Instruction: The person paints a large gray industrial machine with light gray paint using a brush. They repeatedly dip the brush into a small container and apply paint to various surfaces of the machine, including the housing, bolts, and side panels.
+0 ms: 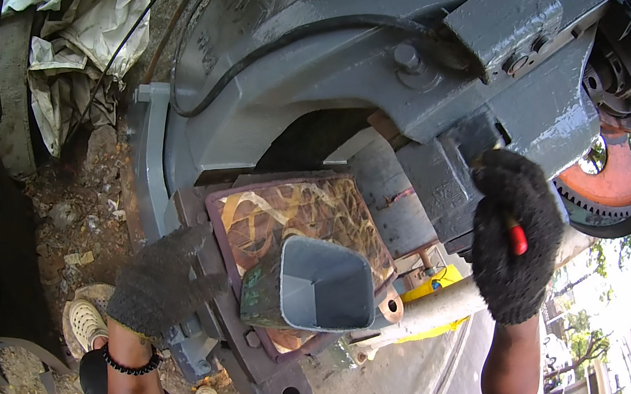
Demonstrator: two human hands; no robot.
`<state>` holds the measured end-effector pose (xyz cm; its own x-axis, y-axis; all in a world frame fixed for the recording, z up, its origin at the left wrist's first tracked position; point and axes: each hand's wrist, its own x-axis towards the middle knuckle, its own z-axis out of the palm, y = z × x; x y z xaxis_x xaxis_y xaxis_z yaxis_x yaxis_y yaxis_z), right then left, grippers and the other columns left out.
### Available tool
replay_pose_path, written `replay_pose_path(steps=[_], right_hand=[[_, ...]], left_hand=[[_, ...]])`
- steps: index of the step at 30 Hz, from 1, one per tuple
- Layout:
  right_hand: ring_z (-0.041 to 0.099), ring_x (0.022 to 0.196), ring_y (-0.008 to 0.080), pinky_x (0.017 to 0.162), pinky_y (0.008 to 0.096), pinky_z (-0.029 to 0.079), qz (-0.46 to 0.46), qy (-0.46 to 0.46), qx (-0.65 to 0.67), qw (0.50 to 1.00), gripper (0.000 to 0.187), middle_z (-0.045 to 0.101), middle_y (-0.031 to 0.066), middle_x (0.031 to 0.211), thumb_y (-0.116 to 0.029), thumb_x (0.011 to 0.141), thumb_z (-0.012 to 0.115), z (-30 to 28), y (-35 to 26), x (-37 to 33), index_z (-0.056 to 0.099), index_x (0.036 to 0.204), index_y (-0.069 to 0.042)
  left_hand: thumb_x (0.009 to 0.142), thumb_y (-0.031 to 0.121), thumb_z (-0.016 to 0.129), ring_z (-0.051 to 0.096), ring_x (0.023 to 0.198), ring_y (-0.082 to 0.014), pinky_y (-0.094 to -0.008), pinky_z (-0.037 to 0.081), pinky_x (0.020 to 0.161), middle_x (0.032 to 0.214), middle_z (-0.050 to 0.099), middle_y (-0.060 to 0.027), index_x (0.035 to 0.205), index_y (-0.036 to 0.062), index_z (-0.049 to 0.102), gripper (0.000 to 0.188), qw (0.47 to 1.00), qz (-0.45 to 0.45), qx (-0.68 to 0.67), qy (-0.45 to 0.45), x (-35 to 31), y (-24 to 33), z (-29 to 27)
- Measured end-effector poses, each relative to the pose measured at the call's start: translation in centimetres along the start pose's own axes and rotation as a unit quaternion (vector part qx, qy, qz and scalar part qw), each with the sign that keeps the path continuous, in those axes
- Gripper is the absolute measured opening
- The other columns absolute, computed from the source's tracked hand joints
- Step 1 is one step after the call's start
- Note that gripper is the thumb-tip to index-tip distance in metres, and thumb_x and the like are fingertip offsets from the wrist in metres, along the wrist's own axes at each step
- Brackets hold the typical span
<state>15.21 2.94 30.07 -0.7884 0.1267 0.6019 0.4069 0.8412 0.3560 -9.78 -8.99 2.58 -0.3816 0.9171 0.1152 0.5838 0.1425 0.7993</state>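
My right hand (pixel 496 240) is clamped round a red-handled tool (pixel 518 240) beside the grey machine (pixel 330 58). My left hand (pixel 163 284) is at the dark bed's (pixel 264 380) left edge, grip unclear. The grey container (pixel 322 298) sits toward the patterned pad's (pixel 245 219) near edge.

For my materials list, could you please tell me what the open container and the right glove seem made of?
Open container: possibly plastic or painted metal, I cannot tell which; smooth, satiny grey inside, stained outside. Right glove: probably knitted fabric, matte and dark, judging by its fuzzy surface.
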Motion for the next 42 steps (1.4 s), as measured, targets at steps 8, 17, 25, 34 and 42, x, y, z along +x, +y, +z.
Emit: replay_pose_path(steps=[8, 17, 25, 34, 42], right_hand=[[0.069, 0.107, 0.0410, 0.094, 0.0455, 0.054, 0.038, -0.081, 0.039, 0.995, 0.028, 0.069, 0.0227, 0.118, 0.005, 0.084, 0.066, 2.1, -0.9, -1.3, 0.070, 0.111, -0.001], [0.067, 0.071, 0.0146, 0.056, 0.0276, 0.053, 0.218, 0.051, 0.202, 0.954, 0.029, 0.069, 0.0127, 0.109, -0.004, 0.102, 0.063, -0.9, 3.9, 3.3, 0.063, 0.131, -0.001], [0.064, 0.063, 0.0138, 0.052, 0.0263, 0.050, 0.026, 0.074, -0.135, 0.988, 0.027, 0.069, 0.0115, 0.098, -0.014, 0.102, 0.066, 0.4, 7.3, 1.5, 0.063, 0.127, -0.002], [0.072, 0.085, 0.0183, 0.070, 0.0305, 0.057, -0.026, 0.178, -0.245, 0.953, 0.029, 0.074, 0.0136, 0.104, -0.015, 0.102, 0.069, -3.4, 11.1, 6.1, 0.067, 0.128, -0.005], [0.074, 0.091, 0.0264, 0.078, 0.0340, 0.061, 0.051, 0.232, -0.106, 0.966, 0.037, 0.073, 0.0138, 0.111, 0.009, 0.090, 0.071, -1.0, 2.3, 4.0, 0.069, 0.123, -0.006]], left_hand=[[0.086, 0.049, 0.078, 0.058, 0.135, -0.0388, -0.0474, 0.046, 0.113, 0.147, 0.059, -0.0231, 0.151, 0.0060, 0.052, 0.082, 0.999, 0.032, -0.013, 0.005, 0.5, -0.3, -0.1], [0.086, 0.049, 0.078, 0.060, 0.131, -0.0392, -0.0483, 0.048, 0.111, 0.143, 0.061, -0.0243, 0.148, 0.0051, 0.054, 0.080, 0.999, 0.033, -0.015, 0.019, 0.7, -0.8, 0.2], [0.083, 0.047, 0.081, 0.061, 0.130, -0.0388, -0.0472, 0.049, 0.110, 0.142, 0.062, -0.0230, 0.147, 0.0037, 0.055, 0.081, 0.997, 0.034, -0.068, 0.018, 1.1, -0.7, 0.0], [0.084, 0.047, 0.081, 0.060, 0.131, -0.0394, -0.0469, 0.048, 0.110, 0.144, 0.060, -0.0241, 0.148, 0.0036, 0.054, 0.082, 1.000, 0.002, -0.020, -0.003, 1.4, -0.7, -0.1], [0.086, 0.051, 0.080, 0.058, 0.133, -0.0406, -0.0469, 0.046, 0.113, 0.145, 0.059, -0.0247, 0.149, 0.0036, 0.053, 0.083, 0.998, 0.009, -0.052, -0.016, 1.3, -0.1, -1.4]])
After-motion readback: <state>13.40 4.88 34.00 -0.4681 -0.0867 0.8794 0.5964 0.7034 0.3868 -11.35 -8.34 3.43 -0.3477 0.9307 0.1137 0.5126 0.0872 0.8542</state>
